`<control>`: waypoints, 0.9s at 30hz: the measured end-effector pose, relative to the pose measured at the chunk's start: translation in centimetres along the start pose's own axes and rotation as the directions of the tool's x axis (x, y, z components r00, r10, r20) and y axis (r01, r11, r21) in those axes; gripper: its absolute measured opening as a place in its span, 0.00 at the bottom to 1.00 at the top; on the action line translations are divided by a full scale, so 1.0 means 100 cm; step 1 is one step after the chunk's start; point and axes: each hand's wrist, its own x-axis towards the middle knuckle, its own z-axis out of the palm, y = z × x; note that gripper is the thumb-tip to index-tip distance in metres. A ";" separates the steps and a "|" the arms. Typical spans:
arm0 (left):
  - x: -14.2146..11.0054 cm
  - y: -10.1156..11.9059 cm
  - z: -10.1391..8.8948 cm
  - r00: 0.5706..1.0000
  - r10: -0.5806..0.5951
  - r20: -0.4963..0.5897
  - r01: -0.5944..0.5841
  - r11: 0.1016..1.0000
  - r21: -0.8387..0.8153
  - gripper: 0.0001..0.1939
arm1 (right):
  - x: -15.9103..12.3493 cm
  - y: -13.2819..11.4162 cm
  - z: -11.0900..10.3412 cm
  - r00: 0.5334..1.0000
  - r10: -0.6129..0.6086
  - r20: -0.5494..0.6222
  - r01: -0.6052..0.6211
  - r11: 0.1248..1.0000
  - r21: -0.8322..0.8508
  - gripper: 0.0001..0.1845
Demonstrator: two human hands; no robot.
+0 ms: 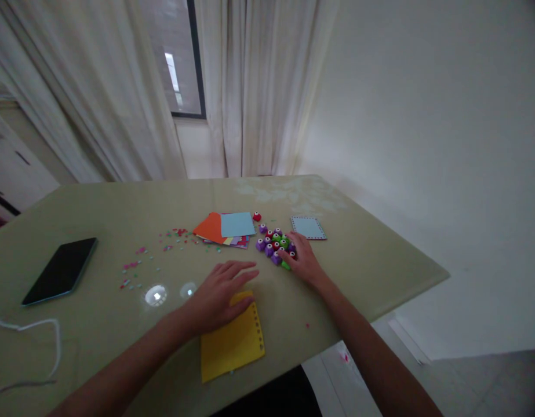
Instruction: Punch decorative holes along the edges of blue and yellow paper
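Many punches [269, 251], marks [275, 245] illegible; right hand [305, 260] touching, grip unclear; left hand [224, 294] fingers apart

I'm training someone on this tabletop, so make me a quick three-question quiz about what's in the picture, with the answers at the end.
1. Which hand is at the cluster of small red, green and purple pieces with eye-like tops?
2. True or false: the flat black rectangular tablet lies to the left of the yellow paper sheet.
3. Along which edge of the yellow paper sheet does the row of small dark marks run? A: left. B: right. C: both left and right.

Key: 1. The right hand. 2. True. 3. B.
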 end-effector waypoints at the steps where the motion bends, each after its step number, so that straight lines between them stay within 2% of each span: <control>1: 0.017 -0.001 0.002 0.999 -0.024 0.022 0.023 0.999 0.031 0.31 | 0.004 0.003 0.005 1.000 0.000 -0.003 0.000 1.000 0.005 0.37; 4: 0.069 -0.009 0.012 0.998 -0.053 0.035 0.051 0.997 0.058 0.48 | 0.025 0.007 0.017 1.000 -0.015 -0.004 0.015 1.000 0.019 0.31; 6: 0.099 -0.016 0.022 0.996 -0.086 0.037 0.083 0.994 0.071 0.55 | 0.037 0.007 0.023 0.999 -0.035 0.007 0.035 0.999 0.025 0.27; 10: 0.132 -0.026 0.047 0.991 -0.129 0.042 0.125 0.989 0.078 0.61 | 0.046 0.006 0.026 0.995 -0.089 0.047 0.087 0.995 0.048 0.23; 13: 0.135 -0.024 0.061 0.989 -0.150 0.011 0.149 0.986 0.073 0.57 | 0.043 0.006 0.023 0.993 -0.106 0.054 0.103 0.993 0.063 0.20; 16: 0.131 -0.017 0.066 0.984 -0.174 -0.038 0.176 0.982 0.068 0.51 | 0.038 0.004 0.019 0.994 -0.104 0.046 0.101 0.993 0.068 0.18; 21: 0.123 -0.008 0.062 0.978 -0.192 -0.078 0.198 0.977 0.074 0.45 | 0.031 -0.003 0.016 0.995 -0.087 0.043 0.085 0.995 0.048 0.17; 27: 0.109 -0.010 0.057 0.981 -0.183 -0.071 0.188 0.979 0.076 0.36 | 0.017 -0.022 0.019 0.999 -0.036 0.017 0.037 0.998 -0.060 0.18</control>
